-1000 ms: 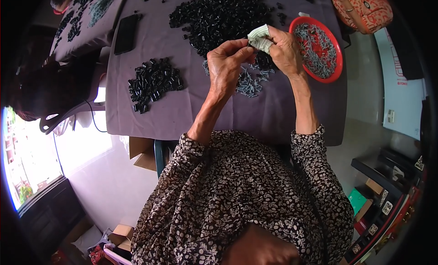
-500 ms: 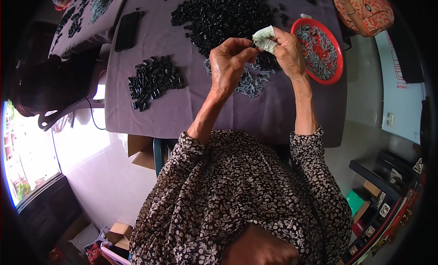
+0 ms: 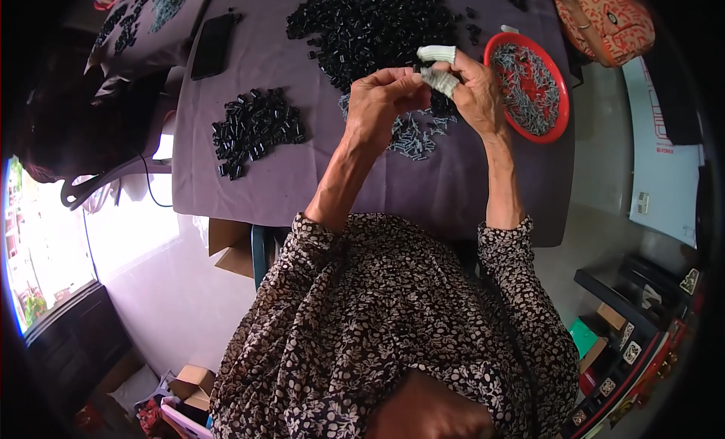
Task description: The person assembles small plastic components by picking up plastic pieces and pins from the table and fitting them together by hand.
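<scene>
Above the table my left hand (image 3: 377,103) and my right hand (image 3: 477,91) meet, fingertips almost touching. Off-white ribbed cloth covers (image 3: 438,55) sheathe the thumb and forefinger of the right one. Both hands are closed in a pinch around a small black part (image 3: 418,66), mostly hidden by the fingers. Beneath them lie loose grey screw-like pins (image 3: 414,140), partly covered by the hands. Just beyond spreads a big heap of small black plastic parts (image 3: 370,27). A smaller pile of similar black pieces (image 3: 258,129) lies to the left.
Right of my hands stands a red oval tray (image 3: 563,106) holding many grey pins. A black phone (image 3: 213,46) rests at the table's left side. An orange patterned bag (image 3: 612,23) sits at the far right corner. Another table (image 3: 143,42) bears more black and grey parts.
My right forefinger has lifted a little away from the thumb, and the left fingertips have shifted slightly. Both hands stay together over the same spot.
</scene>
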The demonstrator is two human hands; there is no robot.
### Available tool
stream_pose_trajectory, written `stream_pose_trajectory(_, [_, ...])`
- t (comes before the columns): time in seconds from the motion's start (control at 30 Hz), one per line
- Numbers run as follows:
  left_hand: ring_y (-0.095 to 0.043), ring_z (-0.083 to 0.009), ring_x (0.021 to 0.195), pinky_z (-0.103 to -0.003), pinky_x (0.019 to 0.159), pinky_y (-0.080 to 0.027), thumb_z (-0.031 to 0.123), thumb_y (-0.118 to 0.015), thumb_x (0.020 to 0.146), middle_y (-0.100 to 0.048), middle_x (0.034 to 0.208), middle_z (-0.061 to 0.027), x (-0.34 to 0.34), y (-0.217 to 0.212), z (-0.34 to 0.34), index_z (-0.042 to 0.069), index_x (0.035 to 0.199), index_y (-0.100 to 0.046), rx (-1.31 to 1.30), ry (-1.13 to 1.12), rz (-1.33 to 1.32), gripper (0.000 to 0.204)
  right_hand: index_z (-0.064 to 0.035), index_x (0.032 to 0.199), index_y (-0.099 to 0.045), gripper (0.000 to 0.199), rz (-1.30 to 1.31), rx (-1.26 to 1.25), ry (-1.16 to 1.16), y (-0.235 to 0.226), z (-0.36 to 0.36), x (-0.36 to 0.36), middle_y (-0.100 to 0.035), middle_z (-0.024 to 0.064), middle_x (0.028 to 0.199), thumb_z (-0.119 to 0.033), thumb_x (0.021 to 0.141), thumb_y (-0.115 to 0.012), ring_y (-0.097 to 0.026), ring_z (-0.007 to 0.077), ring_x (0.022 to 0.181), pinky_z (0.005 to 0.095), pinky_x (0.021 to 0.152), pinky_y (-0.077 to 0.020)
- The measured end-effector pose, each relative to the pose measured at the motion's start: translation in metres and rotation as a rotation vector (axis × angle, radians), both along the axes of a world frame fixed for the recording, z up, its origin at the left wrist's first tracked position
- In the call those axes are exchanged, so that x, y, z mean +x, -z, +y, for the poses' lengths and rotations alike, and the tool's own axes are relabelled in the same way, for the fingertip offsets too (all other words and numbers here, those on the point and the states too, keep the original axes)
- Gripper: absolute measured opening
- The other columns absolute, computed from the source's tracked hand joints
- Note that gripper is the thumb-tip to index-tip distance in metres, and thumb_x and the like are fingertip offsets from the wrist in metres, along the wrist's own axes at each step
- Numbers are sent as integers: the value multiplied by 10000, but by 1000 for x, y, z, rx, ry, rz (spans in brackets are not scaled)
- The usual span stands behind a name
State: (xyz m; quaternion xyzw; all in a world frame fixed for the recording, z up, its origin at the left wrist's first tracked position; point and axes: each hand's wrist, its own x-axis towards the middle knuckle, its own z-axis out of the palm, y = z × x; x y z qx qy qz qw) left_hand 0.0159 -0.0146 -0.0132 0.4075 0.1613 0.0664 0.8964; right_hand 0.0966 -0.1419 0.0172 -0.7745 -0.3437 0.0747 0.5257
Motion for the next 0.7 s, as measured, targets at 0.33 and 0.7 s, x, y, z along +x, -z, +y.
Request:
stream_pose_trajectory(0.33, [-616, -194, 784, -332, 760, -505, 94, -577, 841, -627, 853, -109, 2, 7, 5, -31, 908, -594, -7, 39, 41, 143, -1, 935, -575, 297, -713, -298, -111, -6, 1, -1, -572, 87, 888, -7, 642, -626, -555, 258, 835, 363, 754, -454])
stream_pose_trajectory(0.7, [-617, -166, 748, -294, 720, -517, 60, -650, 770, -633, 828, -85, 2, 9, 8, -21, 908, -609, -23, 120, 10, 166, 16, 895, -570, 308, -716, -305, -143, 6, -7, 7, -576, 96, 879, 30, 594, -633, -559, 268, 836, 350, 710, -485])
